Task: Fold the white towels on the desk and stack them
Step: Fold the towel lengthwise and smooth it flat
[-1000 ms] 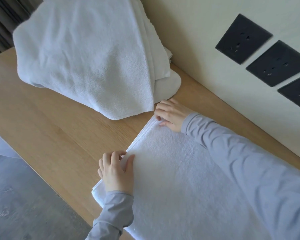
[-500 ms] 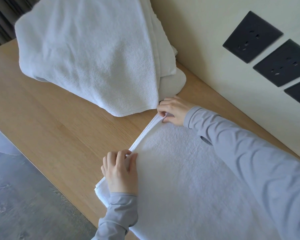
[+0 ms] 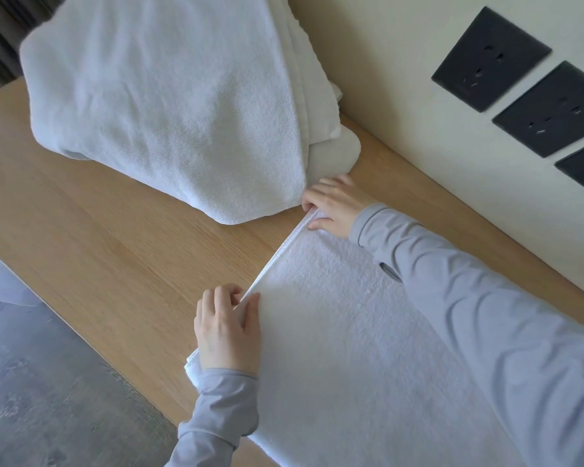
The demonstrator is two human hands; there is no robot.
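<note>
A white towel (image 3: 351, 348) lies spread flat on the wooden desk (image 3: 98, 247). The left hand (image 3: 228, 328) pinches its hemmed far edge near the desk's front, and the right hand (image 3: 334, 205) pinches the same edge at the corner nearer the wall (image 3: 402, 112). Both arms wear grey sleeves (image 3: 486, 315). Just beyond the right hand sits a heap of white towels (image 3: 169, 106). Three black sockets (image 3: 489, 59) are set in the wall.
</note>
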